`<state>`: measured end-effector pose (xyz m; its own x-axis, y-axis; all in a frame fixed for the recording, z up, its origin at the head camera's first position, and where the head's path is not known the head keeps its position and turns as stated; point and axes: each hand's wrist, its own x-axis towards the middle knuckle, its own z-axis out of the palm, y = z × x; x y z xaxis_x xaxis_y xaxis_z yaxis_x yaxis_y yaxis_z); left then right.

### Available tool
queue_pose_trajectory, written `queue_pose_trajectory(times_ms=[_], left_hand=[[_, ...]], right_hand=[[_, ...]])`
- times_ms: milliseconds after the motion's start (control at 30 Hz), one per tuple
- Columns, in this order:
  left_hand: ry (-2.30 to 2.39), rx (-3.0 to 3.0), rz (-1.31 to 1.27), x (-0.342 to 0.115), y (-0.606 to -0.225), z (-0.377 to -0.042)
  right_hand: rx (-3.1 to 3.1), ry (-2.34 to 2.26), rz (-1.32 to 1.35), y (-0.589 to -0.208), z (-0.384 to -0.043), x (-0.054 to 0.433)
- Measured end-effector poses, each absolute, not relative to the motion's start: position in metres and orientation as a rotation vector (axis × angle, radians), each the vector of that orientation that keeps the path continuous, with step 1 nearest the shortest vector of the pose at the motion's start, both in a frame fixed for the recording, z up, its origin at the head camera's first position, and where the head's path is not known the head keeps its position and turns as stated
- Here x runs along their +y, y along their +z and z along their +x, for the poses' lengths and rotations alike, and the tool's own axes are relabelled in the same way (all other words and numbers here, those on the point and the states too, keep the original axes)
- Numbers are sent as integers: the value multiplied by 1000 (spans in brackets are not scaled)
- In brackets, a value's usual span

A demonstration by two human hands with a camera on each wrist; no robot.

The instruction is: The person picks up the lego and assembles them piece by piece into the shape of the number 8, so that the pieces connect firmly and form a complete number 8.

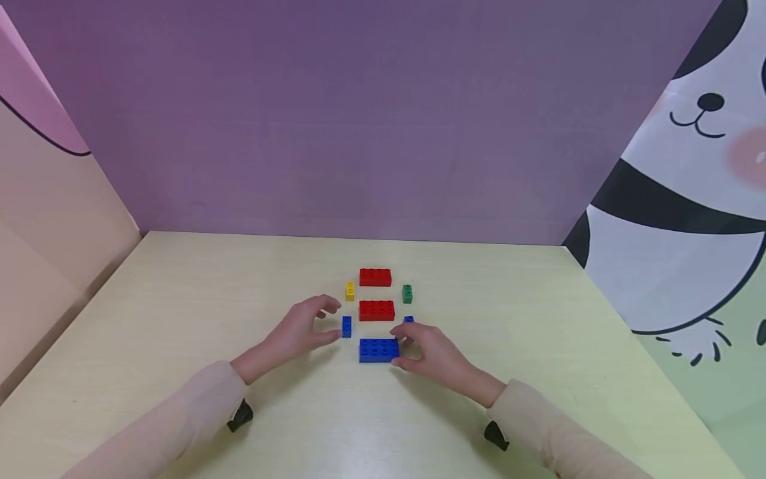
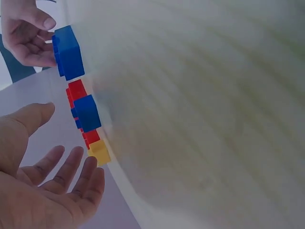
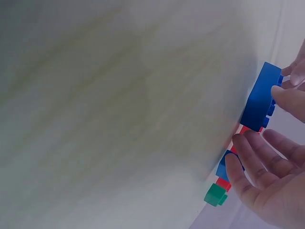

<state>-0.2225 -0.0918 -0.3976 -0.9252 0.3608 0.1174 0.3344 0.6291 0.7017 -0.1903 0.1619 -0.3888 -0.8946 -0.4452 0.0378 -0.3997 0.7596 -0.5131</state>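
Seven toy building bricks lie in a small group; several are studded blocks in two sizes. My left hand point(image 1: 302, 326) holds nothing, its thumb and fingers spread beside the left small blue brick point(image 1: 347, 326). At the right end of the large blue brick point(image 1: 374, 351) is my right hand point(image 1: 433, 356), thumb near the brick's front corner and fingertips by its back corner. Those fingers partly cover the right small blue brick point(image 1: 409, 319). In the right wrist view the thumb overlaps the large blue brick point(image 3: 259, 100), while the other fingers stay loosely bent.
Two large red bricks point(image 1: 376, 311) lie behind the large blue one, one farther back. A small yellow brick point(image 1: 350, 291) is at left, a small green brick point(image 1: 407, 294) at right. The pale table point(image 1: 179, 293) meets a purple wall point(image 1: 359, 166).
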Motion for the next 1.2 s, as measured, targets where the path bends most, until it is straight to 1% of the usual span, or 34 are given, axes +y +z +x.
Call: queue_pose_trajectory(times_ms=[533,1200], left_hand=[[1090,2774,476,-77,-402,-231],[1010,2781,497,-73,-403,-237]], right_hand=[[2874,-746,-648,-388,-193,156],[2837,-808,-584,-388,-197,156]])
